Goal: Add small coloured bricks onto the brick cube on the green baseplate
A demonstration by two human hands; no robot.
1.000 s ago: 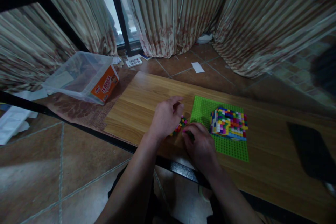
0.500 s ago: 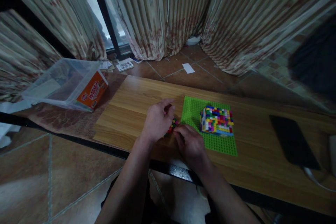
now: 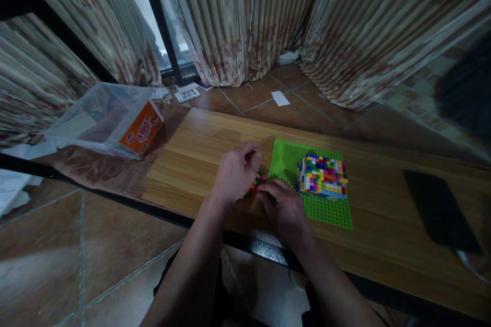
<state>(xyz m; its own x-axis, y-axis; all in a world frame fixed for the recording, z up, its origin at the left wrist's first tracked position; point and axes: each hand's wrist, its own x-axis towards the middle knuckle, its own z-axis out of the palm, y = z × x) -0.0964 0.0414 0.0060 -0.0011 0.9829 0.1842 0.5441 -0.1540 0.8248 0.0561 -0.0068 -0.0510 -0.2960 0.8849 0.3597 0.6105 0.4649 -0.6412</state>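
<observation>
At frame centre, a small brick cluster (image 3: 256,184) is pinched between the curled left hand (image 3: 235,173) and right hand (image 3: 286,210). Its long axis cannot be told, being mostly hidden. Just right, a brick block (image 3: 322,176) is seated on a green baseplate (image 3: 286,159).

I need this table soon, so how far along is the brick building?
Done: a multicoloured block of small plastic bricks, several layers tall, stands on the green studded baseplate. In hand: the left hand and right hand both work at a small heap of loose coloured bricks beside the baseplate's left edge; whether either grips one is hidden. Left: those loose bricks, and much bare baseplate around the block.
</observation>
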